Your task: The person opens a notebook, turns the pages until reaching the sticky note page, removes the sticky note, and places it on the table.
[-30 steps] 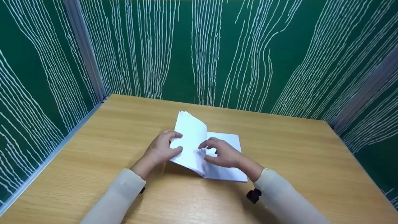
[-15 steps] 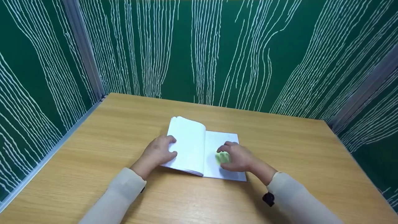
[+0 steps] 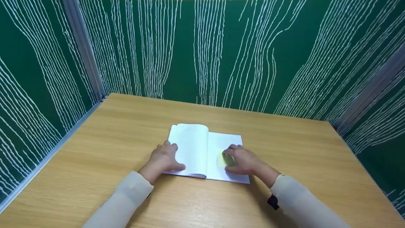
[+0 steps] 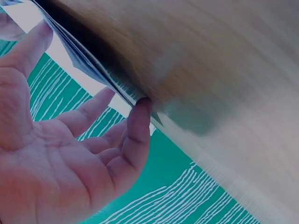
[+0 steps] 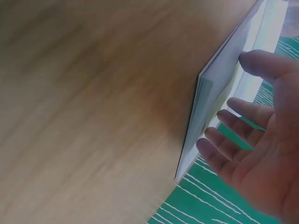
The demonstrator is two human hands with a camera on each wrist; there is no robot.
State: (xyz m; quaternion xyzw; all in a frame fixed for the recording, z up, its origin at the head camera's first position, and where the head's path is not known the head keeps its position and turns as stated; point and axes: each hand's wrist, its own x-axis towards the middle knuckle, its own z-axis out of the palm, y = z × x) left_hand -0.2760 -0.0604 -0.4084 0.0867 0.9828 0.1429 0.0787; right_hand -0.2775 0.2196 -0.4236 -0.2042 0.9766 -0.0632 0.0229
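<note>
An open notebook [image 3: 192, 147] with white pages lies on the table, its thicker stack of pages on the left. My left hand [image 3: 163, 157] holds that left side, thumb on the page; in the left wrist view a finger curls at the notebook's edge [image 4: 88, 60]. Over the right page my right hand [image 3: 245, 160] is spread with relaxed fingers, its fingertips at or just above the paper. A flat yellow-green thing [image 3: 221, 159] rests on that page, partly hidden by the right hand; its kind is unclear. The right wrist view shows its yellowish edge [image 5: 218, 103] by the fingertips.
The wooden table [image 3: 196, 202] extends around the notebook on every side. Green walls [image 3: 180, 47] with wavy white lines stand behind and at both sides, with grey posts [image 3: 85, 47] at the corners.
The left pages have come down from a raised, tilted position to lie flatter, with the left hand lowering alongside. My right hand has moved right from the fold, and the yellow-green thing now shows.
</note>
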